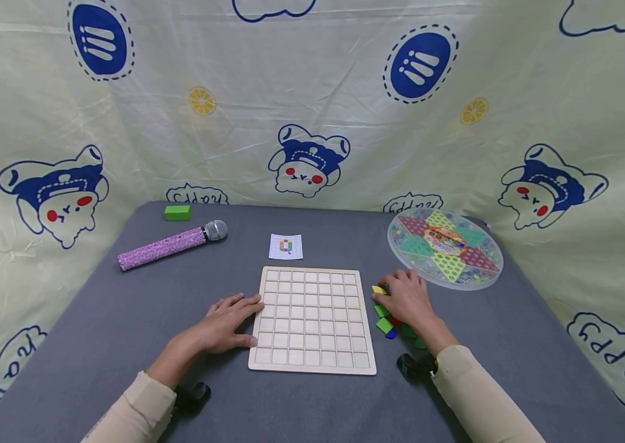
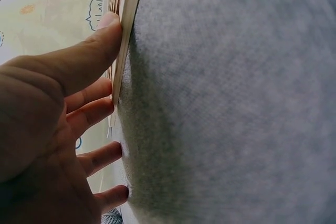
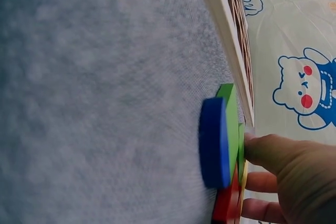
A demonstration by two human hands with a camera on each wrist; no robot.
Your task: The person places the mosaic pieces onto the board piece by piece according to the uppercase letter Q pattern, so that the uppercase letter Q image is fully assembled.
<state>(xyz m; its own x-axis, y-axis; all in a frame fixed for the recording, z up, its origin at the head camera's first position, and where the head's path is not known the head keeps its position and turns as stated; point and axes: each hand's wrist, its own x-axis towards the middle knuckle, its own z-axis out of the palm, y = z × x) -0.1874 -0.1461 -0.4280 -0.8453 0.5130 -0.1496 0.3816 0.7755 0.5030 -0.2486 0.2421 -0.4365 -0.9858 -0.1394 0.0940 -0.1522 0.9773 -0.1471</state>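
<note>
A pale wooden grid board (image 1: 312, 320) lies on the table. My left hand (image 1: 229, 323) rests along its left edge with spread fingers; in the left wrist view the thumb (image 2: 107, 30) touches the board's side. To the right of the board lies a small group of coloured blocks: a green block (image 1: 384, 325), a blue block (image 3: 212, 142), a red block (image 3: 227, 200) and others partly under my right hand (image 1: 408, 298). The thumb and fingers of that hand pinch a yellow block (image 1: 379, 290) at the far end of the group.
Behind the board lies a small card (image 1: 285, 247) with a coloured pattern. A round Chinese checkers board (image 1: 445, 248) is at the back right. On the left lie a purple glittery microphone (image 1: 171, 245) and a green box (image 1: 178, 213). A printed cloth (image 1: 312, 92) hangs around the table.
</note>
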